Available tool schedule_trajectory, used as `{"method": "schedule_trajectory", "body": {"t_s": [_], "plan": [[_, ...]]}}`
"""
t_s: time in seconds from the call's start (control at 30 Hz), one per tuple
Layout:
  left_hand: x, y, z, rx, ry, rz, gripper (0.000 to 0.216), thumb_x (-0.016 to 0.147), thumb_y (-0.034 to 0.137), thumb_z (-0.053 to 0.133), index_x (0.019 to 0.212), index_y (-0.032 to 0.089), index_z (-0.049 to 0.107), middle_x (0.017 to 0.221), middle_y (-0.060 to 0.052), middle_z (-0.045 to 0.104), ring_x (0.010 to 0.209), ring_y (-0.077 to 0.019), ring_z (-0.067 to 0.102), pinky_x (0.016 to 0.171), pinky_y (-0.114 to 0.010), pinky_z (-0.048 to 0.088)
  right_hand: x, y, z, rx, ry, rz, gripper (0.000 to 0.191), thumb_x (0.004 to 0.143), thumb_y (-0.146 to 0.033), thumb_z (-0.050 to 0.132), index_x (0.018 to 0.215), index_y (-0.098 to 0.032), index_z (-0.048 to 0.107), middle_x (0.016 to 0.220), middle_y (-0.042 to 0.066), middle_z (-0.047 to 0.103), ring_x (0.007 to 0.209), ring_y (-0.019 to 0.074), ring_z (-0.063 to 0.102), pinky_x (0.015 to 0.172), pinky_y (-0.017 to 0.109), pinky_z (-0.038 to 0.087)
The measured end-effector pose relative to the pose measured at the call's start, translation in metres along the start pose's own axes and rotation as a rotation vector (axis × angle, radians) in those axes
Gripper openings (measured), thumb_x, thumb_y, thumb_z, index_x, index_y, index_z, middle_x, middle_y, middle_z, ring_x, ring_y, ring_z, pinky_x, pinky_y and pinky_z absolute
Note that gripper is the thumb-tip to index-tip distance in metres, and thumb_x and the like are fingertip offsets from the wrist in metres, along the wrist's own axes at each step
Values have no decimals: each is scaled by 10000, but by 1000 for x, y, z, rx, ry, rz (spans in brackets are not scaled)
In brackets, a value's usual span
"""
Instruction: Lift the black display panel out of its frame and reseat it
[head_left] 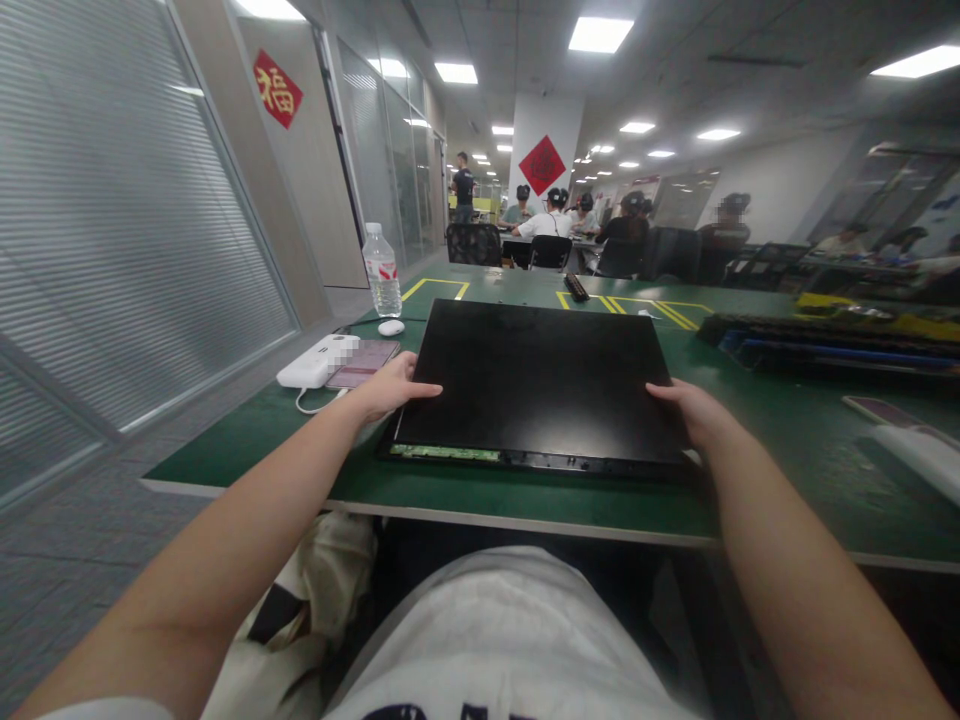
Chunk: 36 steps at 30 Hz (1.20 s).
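Observation:
A flat black display panel (pixel 536 375) is in front of me over the green table, its dark face up. Along its near edge, toward the left, runs a strip of green circuit board (pixel 446 453). My left hand (pixel 391 388) grips the left side, thumb on top and fingers beyond the edge. On the opposite side my right hand (pixel 694 412) has its thumb over the right edge, with its other fingers mostly hidden. A dark frame (pixel 600 464) shows beneath the near edge; I cannot tell whether the panel touches it.
Left of the panel are a white power bank (pixel 304 365) with a cable, a phone (pixel 365 362), a small white case (pixel 391 328) and a water bottle (pixel 382 272). Dark and blue long parts (pixel 832 345) lie at right. Several people sit farther back.

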<state>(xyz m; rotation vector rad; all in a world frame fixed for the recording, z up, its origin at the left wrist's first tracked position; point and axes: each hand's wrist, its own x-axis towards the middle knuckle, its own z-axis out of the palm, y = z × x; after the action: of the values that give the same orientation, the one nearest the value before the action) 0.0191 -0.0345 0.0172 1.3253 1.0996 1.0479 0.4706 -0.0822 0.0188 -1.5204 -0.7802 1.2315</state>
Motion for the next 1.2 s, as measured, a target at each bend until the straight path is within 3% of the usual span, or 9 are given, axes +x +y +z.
{"method": "schedule_trajectory", "body": {"t_s": [1.2], "plan": [[2,-1,-1,-8,7,4,572,492,130,963,912,195,580,887,-38,784,889,-274,771,804,-423,623,-1,0,2,19,-4,3,217,736,-167,671,935,-244,635,726,35,737,610,234,683,586,385,558]]}}
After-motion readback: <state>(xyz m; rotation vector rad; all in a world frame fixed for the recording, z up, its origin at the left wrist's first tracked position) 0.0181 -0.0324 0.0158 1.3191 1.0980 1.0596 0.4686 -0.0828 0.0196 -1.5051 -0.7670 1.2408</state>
